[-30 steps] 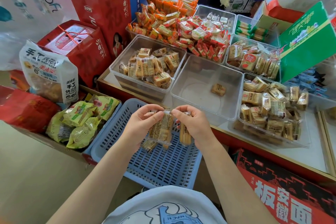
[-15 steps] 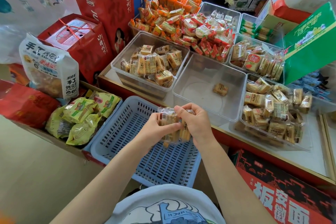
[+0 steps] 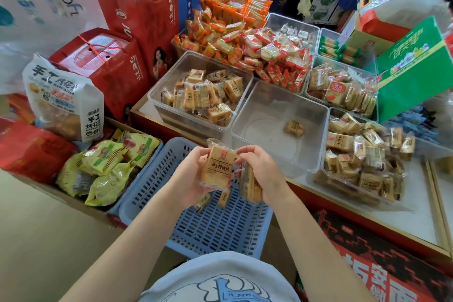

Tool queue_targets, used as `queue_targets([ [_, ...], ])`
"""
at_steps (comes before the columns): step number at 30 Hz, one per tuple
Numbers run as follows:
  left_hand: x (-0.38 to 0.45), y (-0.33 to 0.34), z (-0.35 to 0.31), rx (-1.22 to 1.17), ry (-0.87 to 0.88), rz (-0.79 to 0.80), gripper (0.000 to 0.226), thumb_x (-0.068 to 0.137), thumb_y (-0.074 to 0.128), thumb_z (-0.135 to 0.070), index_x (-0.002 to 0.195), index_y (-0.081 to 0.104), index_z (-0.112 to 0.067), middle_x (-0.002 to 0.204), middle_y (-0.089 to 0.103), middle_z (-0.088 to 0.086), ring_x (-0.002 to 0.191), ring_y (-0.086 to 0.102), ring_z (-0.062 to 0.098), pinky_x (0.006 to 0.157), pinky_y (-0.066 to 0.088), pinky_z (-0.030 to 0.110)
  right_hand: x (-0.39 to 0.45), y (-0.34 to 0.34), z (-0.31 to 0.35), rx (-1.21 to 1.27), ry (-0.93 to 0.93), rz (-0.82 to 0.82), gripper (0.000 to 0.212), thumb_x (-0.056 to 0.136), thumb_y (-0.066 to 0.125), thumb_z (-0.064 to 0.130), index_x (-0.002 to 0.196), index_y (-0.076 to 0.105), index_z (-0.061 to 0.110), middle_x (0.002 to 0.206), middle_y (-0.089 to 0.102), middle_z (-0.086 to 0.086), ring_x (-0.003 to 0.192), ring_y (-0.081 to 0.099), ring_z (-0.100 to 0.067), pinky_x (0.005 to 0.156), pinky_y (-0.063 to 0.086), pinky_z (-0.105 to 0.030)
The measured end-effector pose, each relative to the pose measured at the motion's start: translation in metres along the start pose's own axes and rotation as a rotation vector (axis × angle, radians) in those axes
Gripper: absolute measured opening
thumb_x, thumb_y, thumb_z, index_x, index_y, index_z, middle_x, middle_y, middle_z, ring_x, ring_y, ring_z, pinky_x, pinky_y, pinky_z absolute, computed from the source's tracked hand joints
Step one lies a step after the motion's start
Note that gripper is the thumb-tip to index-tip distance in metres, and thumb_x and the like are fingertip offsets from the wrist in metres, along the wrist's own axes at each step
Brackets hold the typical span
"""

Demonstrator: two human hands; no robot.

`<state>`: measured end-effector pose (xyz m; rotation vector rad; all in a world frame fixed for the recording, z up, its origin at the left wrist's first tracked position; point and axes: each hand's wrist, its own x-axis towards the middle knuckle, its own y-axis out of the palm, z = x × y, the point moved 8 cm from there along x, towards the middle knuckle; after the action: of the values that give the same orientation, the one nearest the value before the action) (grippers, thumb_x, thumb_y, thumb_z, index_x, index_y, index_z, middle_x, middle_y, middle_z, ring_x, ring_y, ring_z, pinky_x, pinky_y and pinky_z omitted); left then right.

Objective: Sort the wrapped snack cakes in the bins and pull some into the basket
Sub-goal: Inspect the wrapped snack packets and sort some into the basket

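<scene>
Over the blue slotted basket (image 3: 215, 228), my left hand (image 3: 191, 179) holds a clear-wrapped tan snack cake (image 3: 217, 167), its printed face turned up. My right hand (image 3: 263, 171) grips a bundle of wrapped cakes (image 3: 250, 184) that stand on edge, and its fingertips touch the top corner of the left hand's cake. A few more cakes hang below the left hand. One single cake (image 3: 294, 127) lies in the middle clear bin (image 3: 277, 105). The left clear bin (image 3: 171, 86) and the right clear bin (image 3: 343, 186) each hold several of the same cakes.
Behind the bins are heaps of orange and red wrapped snacks (image 3: 245, 39) and another bin of cakes (image 3: 340, 88). Red gift boxes (image 3: 137, 14) and a white snack bag (image 3: 63, 100) stand left. Green-yellow packets (image 3: 103, 167) lie beside the basket. A green carton (image 3: 411, 66) stands right.
Both hands have risen slightly. The left hand has turned one cake flat so its label faces up, apart from the right hand's bundle.
</scene>
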<state>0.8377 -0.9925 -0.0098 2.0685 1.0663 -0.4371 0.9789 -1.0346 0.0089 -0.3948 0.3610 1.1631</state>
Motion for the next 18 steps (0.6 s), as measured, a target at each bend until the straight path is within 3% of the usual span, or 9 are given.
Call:
queue_targets([
  [5, 0.000, -0.001, 0.000, 0.018, 0.003, 0.032, 0.049, 0.108, 0.033, -0.031, 0.131, 0.060, 0.002, 0.115, 0.072, 0.026, 0.087, 0.073, 0.036, 0.068, 0.061, 0.038, -0.002, 0.007, 0.005, -0.030, -0.066, 0.036, 0.019, 0.102, 0.060, 0.036, 0.104, 0.067, 0.019, 0.099, 0.074, -0.009, 0.092, 0.072, -0.023, 0.083, 0.061, -0.040],
  [7, 0.001, 0.002, 0.002, 0.072, 0.003, 0.057, 0.046, 0.109, 0.035, -0.034, 0.132, 0.061, -0.004, 0.116, 0.073, 0.023, 0.092, 0.074, 0.036, 0.071, 0.063, 0.039, 0.002, 0.002, 0.006, -0.014, -0.089, -0.011, 0.014, 0.100, 0.063, 0.031, 0.095, 0.067, 0.018, 0.098, 0.072, -0.015, 0.096, 0.070, -0.031, 0.084, 0.062, -0.049],
  [9, 0.002, 0.008, 0.005, 0.134, 0.001, 0.115, 0.045, 0.108, 0.041, -0.040, 0.132, 0.061, -0.008, 0.120, 0.073, 0.020, 0.102, 0.073, 0.037, 0.080, 0.062, 0.041, 0.006, -0.003, 0.008, -0.005, -0.111, -0.065, 0.016, 0.098, 0.065, 0.028, 0.085, 0.068, 0.021, 0.091, 0.070, -0.016, 0.094, 0.070, -0.035, 0.084, 0.060, -0.057],
  [12, 0.006, 0.012, 0.006, 0.258, 0.057, 0.177, 0.045, 0.098, 0.060, -0.031, 0.134, 0.060, -0.003, 0.120, 0.073, 0.019, 0.103, 0.073, 0.034, 0.082, 0.062, 0.038, 0.008, -0.009, 0.014, -0.037, -0.142, -0.169, 0.017, 0.099, 0.064, 0.026, 0.088, 0.070, 0.015, 0.079, 0.065, -0.006, 0.083, 0.065, -0.024, 0.084, 0.060, -0.047],
  [15, 0.011, 0.007, 0.005, 0.225, 0.077, 0.074, 0.037, 0.101, 0.061, -0.027, 0.130, 0.062, -0.004, 0.115, 0.075, 0.017, 0.093, 0.076, 0.032, 0.073, 0.064, 0.034, 0.011, -0.009, 0.011, -0.009, -0.120, -0.213, 0.017, 0.098, 0.066, 0.030, 0.095, 0.068, 0.013, 0.088, 0.067, -0.009, 0.087, 0.066, -0.024, 0.088, 0.059, -0.047],
  [18, 0.017, -0.009, -0.001, 0.188, 0.077, -0.166, 0.033, 0.103, 0.057, -0.035, 0.118, 0.061, -0.006, 0.094, 0.078, 0.016, 0.066, 0.073, 0.023, 0.056, 0.058, 0.031, 0.012, -0.008, 0.006, 0.041, -0.049, -0.158, 0.027, 0.095, 0.068, 0.041, 0.105, 0.063, 0.016, 0.097, 0.065, -0.007, 0.088, 0.064, -0.021, 0.092, 0.057, -0.049],
])
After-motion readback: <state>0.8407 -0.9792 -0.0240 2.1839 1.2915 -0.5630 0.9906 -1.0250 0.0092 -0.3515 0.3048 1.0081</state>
